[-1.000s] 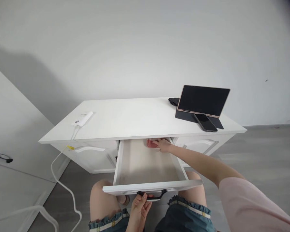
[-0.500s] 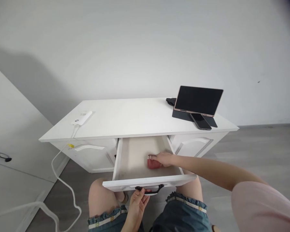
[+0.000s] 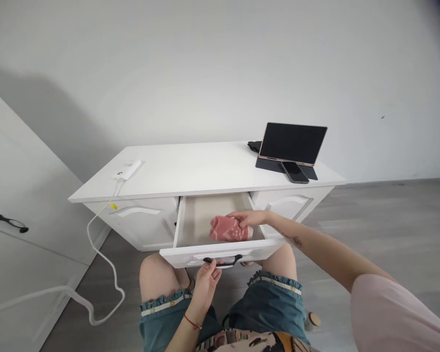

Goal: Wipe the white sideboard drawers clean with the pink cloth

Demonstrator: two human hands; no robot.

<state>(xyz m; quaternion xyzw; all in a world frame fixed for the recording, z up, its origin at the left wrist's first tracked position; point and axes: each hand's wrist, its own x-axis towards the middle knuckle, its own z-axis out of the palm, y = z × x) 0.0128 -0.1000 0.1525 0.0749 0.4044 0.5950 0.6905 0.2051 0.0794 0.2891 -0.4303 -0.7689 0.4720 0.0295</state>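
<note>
An open white drawer (image 3: 190, 221) juts out from the middle of the white cabinet (image 3: 146, 234). My left hand (image 3: 206, 278) is at the left end of the black drawer handle (image 3: 223, 262), fingers closed on it. Inside the drawer, my right hand (image 3: 251, 218) reaches in from the right and grips folded red socks (image 3: 225, 229) with a white pattern. The socks are held just above or against the drawer bottom; I cannot tell which. Some of my right fingertips are hidden behind the socks.
On the cabinet top (image 3: 190, 168) stand a dark tablet (image 3: 293, 143) and a phone (image 3: 295, 172), with a black folded item (image 3: 254, 146) behind. A white power strip (image 3: 128, 170) lies left, its cord (image 3: 112, 266) hanging down. My knees flank the drawer; a white wardrobe (image 3: 29, 186) is left.
The red socks have been lifted and turned in my right hand, so more of them shows and they reach further left. The left hand stays at the handle. The view has shifted somewhat.
</note>
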